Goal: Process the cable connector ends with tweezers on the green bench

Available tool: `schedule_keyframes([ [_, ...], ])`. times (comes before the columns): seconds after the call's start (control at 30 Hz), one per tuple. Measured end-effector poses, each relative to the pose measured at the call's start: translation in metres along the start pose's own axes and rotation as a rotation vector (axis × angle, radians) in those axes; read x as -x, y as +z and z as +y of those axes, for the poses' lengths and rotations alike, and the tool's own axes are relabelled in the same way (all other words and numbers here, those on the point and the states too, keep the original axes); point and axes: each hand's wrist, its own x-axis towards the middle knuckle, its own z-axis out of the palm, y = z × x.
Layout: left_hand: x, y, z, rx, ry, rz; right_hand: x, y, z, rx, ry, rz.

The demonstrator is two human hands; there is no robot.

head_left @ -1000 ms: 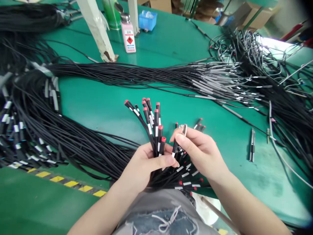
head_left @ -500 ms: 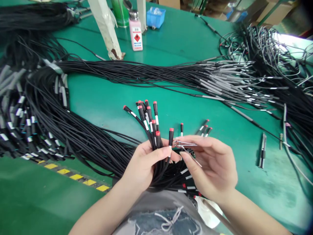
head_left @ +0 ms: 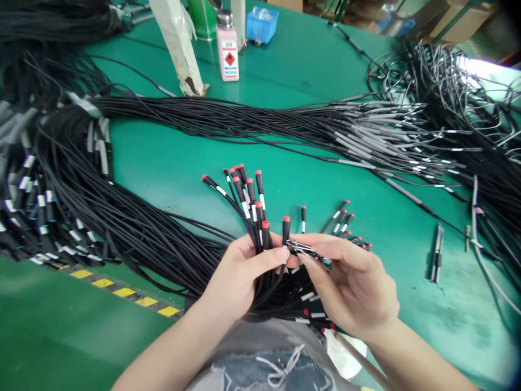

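Left hand [head_left: 236, 277]: fingers wrapped closed around a cable bundle [head_left: 266, 282], thumb pressed across the front. The bundle's black cables fan up out of the fist, and their red-capped connector ends [head_left: 252, 198] stand just above the left fingertips.

Right hand [head_left: 358, 288]: thumb and index finger pinch metal tweezers [head_left: 299, 247]. The tweezer tips point toward the left thumb and sit at one upright red-capped cable end [head_left: 286, 228], right beside that thumb. The other right fingers are curled loosely underneath, over more cables.

Loose red-capped cables [head_left: 342, 217] lie flat on the green worktop [head_left: 171, 174], just beyond the right fingertips. A metal tool [head_left: 436, 252] lies well to the right of the right hand.

A heap of black cables with white labels [head_left: 61, 206] lies far left of the left fingers. A long cable run [head_left: 285, 122] crosses the worktop well beyond both hands. A pink bottle with a hazard label [head_left: 228, 49] and a blue bin [head_left: 262, 24] stand at the far edge. Yellow-black floor tape [head_left: 122, 290] runs below and left of the left wrist.
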Motion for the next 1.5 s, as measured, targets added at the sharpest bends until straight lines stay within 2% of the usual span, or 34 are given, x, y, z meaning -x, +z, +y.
schedule_keyframes([
  [0.23, 0.000, -0.001, 0.003, 0.084, -0.027, -0.013, 0.003, 0.005, 0.001, -0.199, 0.022, 0.071],
  [0.6, -0.001, 0.000, 0.003, 0.179, -0.064, -0.015, 0.007, 0.004, -0.001, -0.212, 0.086, 0.044],
  [0.9, 0.000, 0.001, 0.002, 0.172, -0.061, 0.003, 0.004, 0.006, 0.001, -0.044, 0.004, 0.045],
  [1.23, 0.001, 0.002, 0.002, 0.135, -0.035, 0.060, 0.013, 0.003, 0.005, 0.088, -0.054, -0.017],
  [1.5, -0.001, -0.004, -0.003, 0.011, -0.025, 0.006, -0.001, -0.004, 0.002, 0.035, 0.032, 0.074],
])
